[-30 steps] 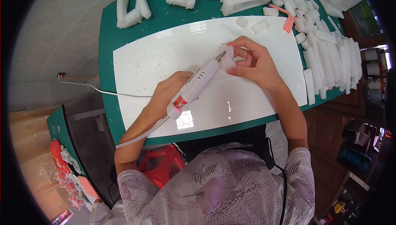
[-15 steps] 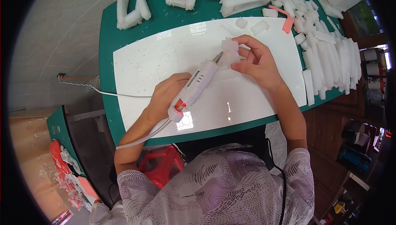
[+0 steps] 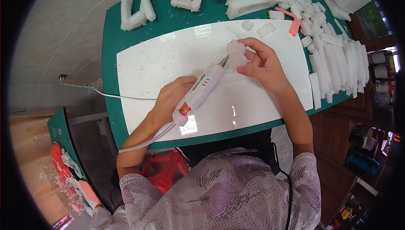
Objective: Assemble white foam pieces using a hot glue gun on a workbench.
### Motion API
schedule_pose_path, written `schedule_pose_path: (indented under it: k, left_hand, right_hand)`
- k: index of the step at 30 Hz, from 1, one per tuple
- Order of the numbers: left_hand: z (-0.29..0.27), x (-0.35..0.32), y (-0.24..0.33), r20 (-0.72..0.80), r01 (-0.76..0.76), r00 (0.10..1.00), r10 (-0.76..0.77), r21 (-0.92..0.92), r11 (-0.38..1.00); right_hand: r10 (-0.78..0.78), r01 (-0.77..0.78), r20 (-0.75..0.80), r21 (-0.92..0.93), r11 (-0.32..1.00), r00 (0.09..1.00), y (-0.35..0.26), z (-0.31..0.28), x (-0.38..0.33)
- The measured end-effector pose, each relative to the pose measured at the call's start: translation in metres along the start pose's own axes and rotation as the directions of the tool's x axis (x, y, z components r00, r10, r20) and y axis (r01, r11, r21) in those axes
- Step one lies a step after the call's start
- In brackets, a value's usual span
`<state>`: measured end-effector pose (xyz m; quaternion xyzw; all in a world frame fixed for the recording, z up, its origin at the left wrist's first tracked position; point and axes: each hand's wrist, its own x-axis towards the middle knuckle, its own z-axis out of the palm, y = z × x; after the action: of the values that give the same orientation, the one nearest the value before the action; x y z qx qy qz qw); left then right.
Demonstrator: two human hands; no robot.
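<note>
The left hand (image 3: 175,91) is curled around a white plastic glue gun with a thin metal tip (image 3: 206,84). The right hand (image 3: 265,63) is partly closed, with its thumb and fingers pinching a small bumpy piece of white foam (image 3: 236,56). That foam piece is up in front of the person, over a shiny white flat board (image 3: 253,107). The gun's tip points up at the foam's left side; I cannot tell if they touch. Past the right hand, a thin flat white foam square (image 3: 265,29) lies on the board. The board sits on a green table (image 3: 110,53). Many long white foam sticks (image 3: 337,63) are heaped at the right.
</note>
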<state>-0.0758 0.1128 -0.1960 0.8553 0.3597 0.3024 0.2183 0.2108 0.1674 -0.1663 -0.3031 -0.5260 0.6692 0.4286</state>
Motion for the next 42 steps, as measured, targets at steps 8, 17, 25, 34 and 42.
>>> schedule_pose_path:
  k: [8,17,25,34,42]
  left_hand:
    - [0.0005,-0.0016,-0.0009,0.014,0.009,1.000,-0.009,-0.004,1.000]
    - [0.0016,-0.0053,0.0002,-0.029,0.001,1.000,-0.001,-0.027,1.000]
    - [0.0012,-0.0004,0.0000,0.025,-0.022,0.999,0.021,0.027,0.999]
    - [0.0015,0.0003,-0.0008,0.037,-0.024,0.999,0.023,0.016,1.000]
    - [0.0000,-0.0008,-0.0022,0.086,-0.013,0.996,0.013,0.004,1.000]
  right_hand:
    - [0.066,-0.068,-0.029,-0.043,0.997,0.997,-0.0016,0.0019,0.0004]
    - [0.030,-0.032,-0.027,-0.058,0.998,0.999,0.0024,0.0038,0.0017]
    - [-0.003,0.000,-0.038,-0.077,0.997,0.999,0.0053,0.0056,0.0021]
    - [-0.068,0.063,-0.031,-0.142,0.988,0.997,0.0062,0.0056,0.0032]
    - [-0.085,0.070,-0.090,-0.159,0.985,0.992,0.0053,0.0054,0.0039]
